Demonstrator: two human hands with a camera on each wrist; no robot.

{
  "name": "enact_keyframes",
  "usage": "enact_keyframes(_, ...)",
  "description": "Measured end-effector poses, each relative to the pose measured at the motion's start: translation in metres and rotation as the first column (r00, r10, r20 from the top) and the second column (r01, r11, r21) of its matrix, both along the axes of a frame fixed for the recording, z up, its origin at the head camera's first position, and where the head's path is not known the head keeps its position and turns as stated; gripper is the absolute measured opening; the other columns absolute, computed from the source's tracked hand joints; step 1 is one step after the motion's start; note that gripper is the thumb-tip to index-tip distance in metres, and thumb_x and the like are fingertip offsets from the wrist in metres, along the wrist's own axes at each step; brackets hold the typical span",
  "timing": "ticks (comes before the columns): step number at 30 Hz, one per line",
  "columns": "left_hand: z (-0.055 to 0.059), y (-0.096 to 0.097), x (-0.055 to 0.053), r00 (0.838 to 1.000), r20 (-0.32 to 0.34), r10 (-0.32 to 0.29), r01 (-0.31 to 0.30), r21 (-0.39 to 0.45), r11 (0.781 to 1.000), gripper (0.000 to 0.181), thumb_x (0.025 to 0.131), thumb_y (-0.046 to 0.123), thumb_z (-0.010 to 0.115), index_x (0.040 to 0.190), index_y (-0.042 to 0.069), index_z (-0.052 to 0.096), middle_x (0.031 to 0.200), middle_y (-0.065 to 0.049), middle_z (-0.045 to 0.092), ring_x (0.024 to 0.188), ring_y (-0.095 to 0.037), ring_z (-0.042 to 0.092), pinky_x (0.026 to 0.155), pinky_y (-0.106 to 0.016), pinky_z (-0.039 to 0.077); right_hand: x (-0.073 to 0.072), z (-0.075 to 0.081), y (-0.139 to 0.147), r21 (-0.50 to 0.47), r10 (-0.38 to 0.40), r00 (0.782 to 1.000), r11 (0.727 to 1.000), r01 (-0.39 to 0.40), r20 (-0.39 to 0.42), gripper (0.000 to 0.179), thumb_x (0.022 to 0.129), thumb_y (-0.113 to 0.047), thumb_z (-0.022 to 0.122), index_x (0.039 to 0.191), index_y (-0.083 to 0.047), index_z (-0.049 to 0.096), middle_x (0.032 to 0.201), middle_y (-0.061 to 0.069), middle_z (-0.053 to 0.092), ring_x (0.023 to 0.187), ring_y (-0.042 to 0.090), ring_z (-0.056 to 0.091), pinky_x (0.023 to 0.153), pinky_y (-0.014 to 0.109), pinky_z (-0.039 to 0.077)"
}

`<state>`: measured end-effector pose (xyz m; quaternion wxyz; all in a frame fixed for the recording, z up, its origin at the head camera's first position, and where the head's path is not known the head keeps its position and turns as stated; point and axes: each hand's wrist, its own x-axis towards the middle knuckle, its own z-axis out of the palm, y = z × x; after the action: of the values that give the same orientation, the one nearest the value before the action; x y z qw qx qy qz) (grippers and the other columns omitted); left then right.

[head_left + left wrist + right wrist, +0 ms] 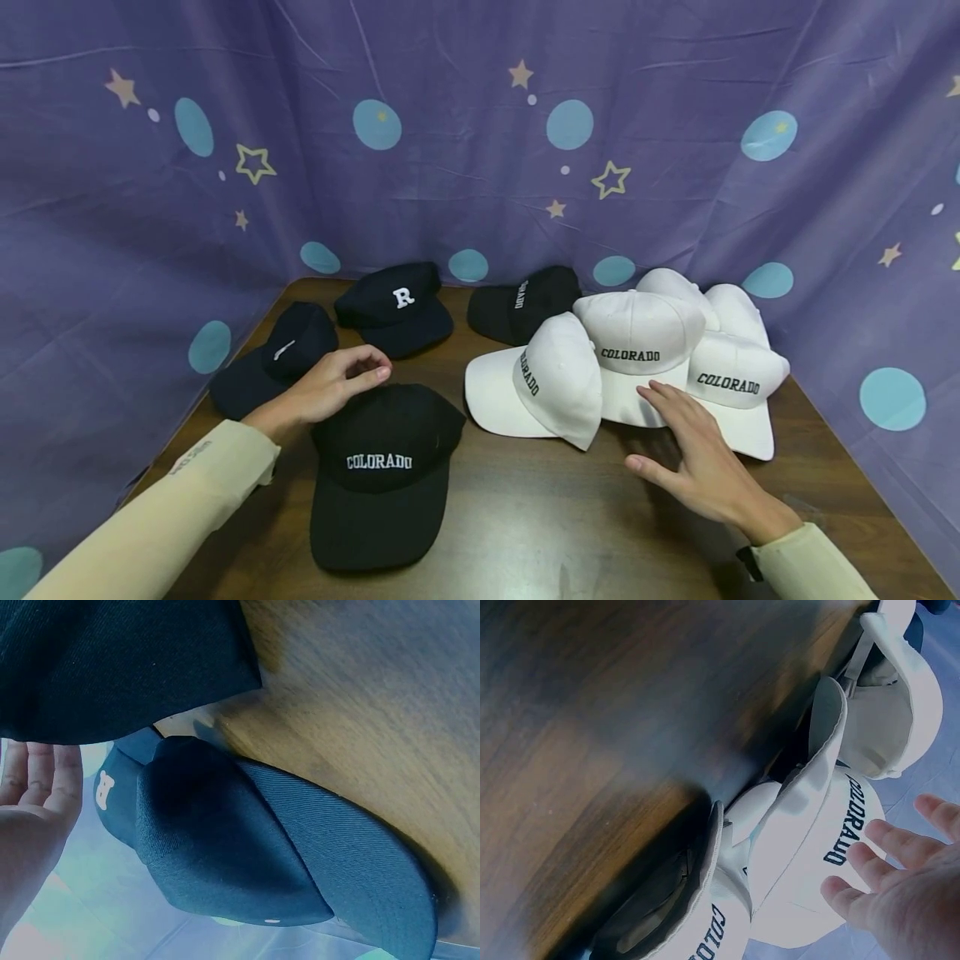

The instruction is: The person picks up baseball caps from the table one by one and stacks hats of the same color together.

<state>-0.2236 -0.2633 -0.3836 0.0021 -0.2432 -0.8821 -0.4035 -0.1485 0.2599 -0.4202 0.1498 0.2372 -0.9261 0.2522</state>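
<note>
A black cap (378, 521) lettered COLORADO lies at front left, its brim toward me. My left hand (330, 385) is just behind its crown, fingers loosely bent and thumb reaching across, with nothing visible between them. In the left wrist view, the cap's dark crown (112, 667) hides those fingertips. My right hand (697, 462) hovers in front of the white caps, fingers spread and empty. Its fingertips overlap the brim of a white COLORADO cap (630, 325) in the head view. Another white cap (555, 383) lies sideways to the left, and a third (731, 375) sits to the right.
Behind my left hand are a navy cap (300, 342) and a navy cap with a white R (390, 300). A black cap (547, 304) lies at the back middle. More white caps (671, 287) are stacked at back right. A purple curtain (465, 167) hangs behind the wooden table (540, 517).
</note>
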Motion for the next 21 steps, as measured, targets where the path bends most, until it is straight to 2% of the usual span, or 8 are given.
enact_keyframes(4, 0.0, 0.001, 0.0, 1.0, -0.003, 0.009, -0.009, 0.007, 1.0, 0.02, 0.105, 0.027, 0.059, 0.11, 0.011, 0.068, 0.1, -0.01, 0.07, 0.089, -0.021, 0.063, 0.081, -0.033, 0.05, 0.0, 0.0, -0.001, -0.001, 0.003, 1.0, 1.0, -0.003, -0.002, 0.091, 0.082, -0.043, 0.085, 0.157, -0.017, 0.041, 0.16, 0.015, 0.038, 0.146, 0.043, 0.03, 0.114, 0.062, 0.022)
enact_keyframes(11, 0.001, 0.004, -0.004, 0.997, -0.027, 0.068, -0.068, 0.001, 0.998, 0.022, 0.105, 0.027, 0.06, 0.113, 0.009, 0.069, 0.102, -0.005, 0.07, 0.089, -0.021, 0.061, 0.08, -0.032, 0.05, 0.0, 0.001, -0.003, 0.002, 0.009, 1.0, 1.0, -0.009, -0.004, 0.091, 0.082, -0.043, 0.085, 0.158, -0.019, 0.04, 0.161, 0.014, 0.038, 0.148, 0.038, 0.029, 0.113, 0.062, 0.022)
enact_keyframes(21, 0.007, 0.011, -0.013, 0.984, -0.078, 0.161, -0.164, -0.035, 0.986, 0.026, 0.105, 0.032, 0.058, 0.11, 0.01, 0.07, 0.098, -0.004, 0.069, 0.088, -0.02, 0.059, 0.081, -0.037, 0.047, 0.002, 0.001, -0.005, 0.0, 0.011, 1.0, 1.0, -0.011, 0.008, 0.091, 0.082, -0.043, 0.085, 0.157, -0.016, 0.041, 0.161, 0.013, 0.037, 0.149, 0.038, 0.028, 0.113, 0.063, 0.022)
